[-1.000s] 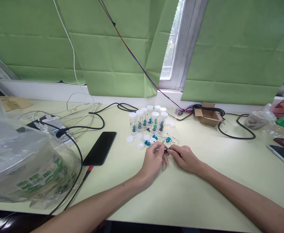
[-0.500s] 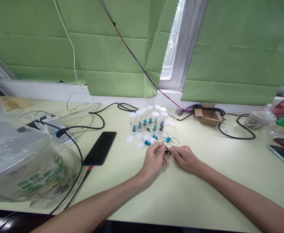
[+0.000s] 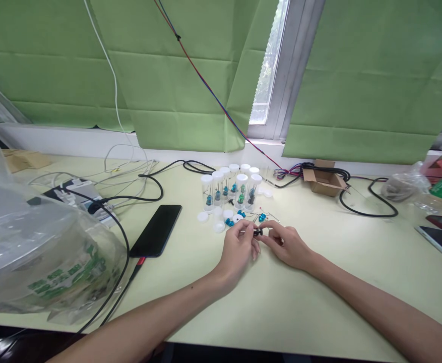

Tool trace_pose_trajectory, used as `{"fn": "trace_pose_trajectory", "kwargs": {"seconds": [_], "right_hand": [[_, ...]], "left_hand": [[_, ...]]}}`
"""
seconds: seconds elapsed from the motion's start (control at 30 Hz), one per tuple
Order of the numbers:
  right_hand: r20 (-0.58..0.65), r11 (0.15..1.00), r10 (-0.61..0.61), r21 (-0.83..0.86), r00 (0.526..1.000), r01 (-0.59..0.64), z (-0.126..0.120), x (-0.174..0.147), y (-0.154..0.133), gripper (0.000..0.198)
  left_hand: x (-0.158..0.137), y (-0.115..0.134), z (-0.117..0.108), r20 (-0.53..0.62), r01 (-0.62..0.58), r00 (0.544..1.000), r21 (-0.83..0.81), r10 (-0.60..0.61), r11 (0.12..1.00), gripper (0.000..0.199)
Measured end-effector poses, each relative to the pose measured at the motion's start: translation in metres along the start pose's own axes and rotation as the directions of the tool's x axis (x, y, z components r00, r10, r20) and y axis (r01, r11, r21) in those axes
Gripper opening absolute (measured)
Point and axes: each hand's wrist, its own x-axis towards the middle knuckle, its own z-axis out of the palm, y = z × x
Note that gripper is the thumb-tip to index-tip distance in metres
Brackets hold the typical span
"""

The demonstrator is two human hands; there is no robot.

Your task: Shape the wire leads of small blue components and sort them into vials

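Observation:
My left hand (image 3: 239, 244) pinches a small black part (image 3: 258, 232) with thin metal leads, closed round its left side. At its right end, my right hand (image 3: 284, 244) curls thumb and forefinger about the part, the tips apart by roughly its width. The exact kind of part is too small to tell. Just beyond my hands lie blue beaded pieces (image 3: 262, 217) and thin pins. Behind them stand several clear capped tubes (image 3: 242, 194) with small blue, green and black pieces inside. Loose white caps (image 3: 202, 217) lie to the left of my hands.
A black phone (image 3: 156, 231) lies left of my hands, near a big plastic bag (image 3: 50, 252) and a power strip (image 3: 88, 196). An open cardboard box (image 3: 324, 181) and a black cable (image 3: 370, 214) are at the back right. More phones (image 3: 440, 244) rest by the right edge.
My right hand's thumb and forefinger have opened a little and shifted left around the black part, so more of it shows. My left hand stays almost still.

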Motion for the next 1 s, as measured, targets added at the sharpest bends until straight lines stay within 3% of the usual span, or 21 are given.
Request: {"fn": "trace_pose_trajectory", "kwargs": {"seconds": [0.57,1.0], "right_hand": [[0.011,1.0,-0.024,-0.015,1.0,0.024,-0.0026,0.0017,-0.0037,0.017],[0.044,0.996,-0.045,-0.071,0.998,0.048,-0.0019,0.0018,-0.0004,0.034]], "left_hand": [[0.0,-0.0018,0.001,0.021,0.019,1.0,-0.06,-0.018,0.998,0.031],[0.0001,-0.0029,0.0012,0.046,0.049,0.998,-0.05,-0.046,0.998,0.028]]}}
